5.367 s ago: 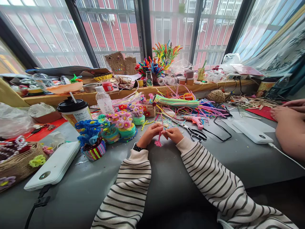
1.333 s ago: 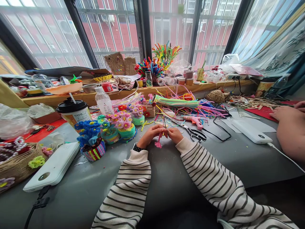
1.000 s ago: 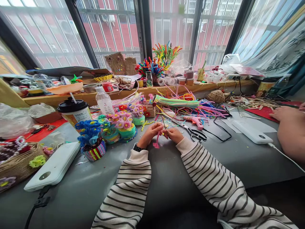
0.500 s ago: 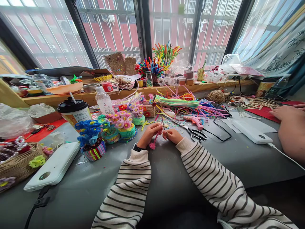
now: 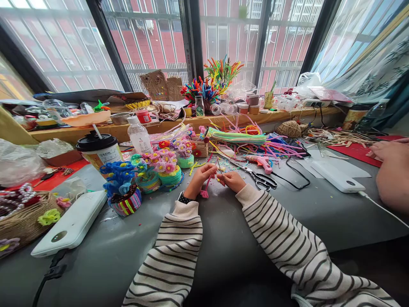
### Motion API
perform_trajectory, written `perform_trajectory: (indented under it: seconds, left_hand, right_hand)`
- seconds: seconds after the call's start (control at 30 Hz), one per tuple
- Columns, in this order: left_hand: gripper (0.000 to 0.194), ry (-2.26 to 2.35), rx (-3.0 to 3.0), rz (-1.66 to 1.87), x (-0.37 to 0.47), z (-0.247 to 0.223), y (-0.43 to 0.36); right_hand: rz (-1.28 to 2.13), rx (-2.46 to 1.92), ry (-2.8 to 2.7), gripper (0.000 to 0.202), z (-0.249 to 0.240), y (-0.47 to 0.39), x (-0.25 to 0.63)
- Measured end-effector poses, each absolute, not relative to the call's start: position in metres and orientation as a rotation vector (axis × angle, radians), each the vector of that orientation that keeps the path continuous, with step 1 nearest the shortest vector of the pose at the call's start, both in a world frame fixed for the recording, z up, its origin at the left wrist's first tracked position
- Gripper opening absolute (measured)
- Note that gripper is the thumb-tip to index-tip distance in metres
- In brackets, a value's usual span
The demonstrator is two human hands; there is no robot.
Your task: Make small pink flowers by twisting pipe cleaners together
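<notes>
In the head view, my left hand (image 5: 206, 175) is closed in a pinch on a pink pipe-cleaner flower (image 5: 204, 194), whose head hangs below the fingers on a pink stem. My right hand (image 5: 232, 181) faces it, with thumb and fingers pressed together close to the left fingertips. A thin dark strand (image 5: 218, 163) stands up between the two hands; what the right fingers pinch is too small to make out. Left of my hands stand pots of pipe-cleaner flowers: pink ones (image 5: 164, 164) in a yellow-teal pot and blue ones (image 5: 118, 177) in a striped pot.
Black-handled scissors (image 5: 262, 179) and a pink glue gun (image 5: 262, 163) lie right of my hands. Bundled pipe cleaners (image 5: 236, 136) lie behind. White power banks (image 5: 72, 224) with cables flank the grey table. A lidded cup (image 5: 100, 149) stands left; another person's hand (image 5: 391, 153) rests at right.
My fingertips have shifted slightly around the pink stem, and the dark strand between them shows less. The other person's hand at right has moved a little to the right.
</notes>
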State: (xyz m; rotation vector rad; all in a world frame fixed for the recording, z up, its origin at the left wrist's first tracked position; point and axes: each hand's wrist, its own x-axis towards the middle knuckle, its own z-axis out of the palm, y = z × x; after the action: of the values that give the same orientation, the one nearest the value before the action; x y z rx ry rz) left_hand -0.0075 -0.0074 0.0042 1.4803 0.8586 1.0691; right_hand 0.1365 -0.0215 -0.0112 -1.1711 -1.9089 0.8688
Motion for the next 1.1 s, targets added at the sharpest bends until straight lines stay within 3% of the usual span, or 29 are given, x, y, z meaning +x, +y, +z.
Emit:
perform_trajectory:
  seconds: [1.1]
  left_hand:
    - [0.025, 0.740, 1.533, 0.963, -0.0080, 0.0053, -0.0099]
  right_hand:
    - [0.855, -1.122, -1.895, 0.063, -0.0148, -0.0214, 0.1359]
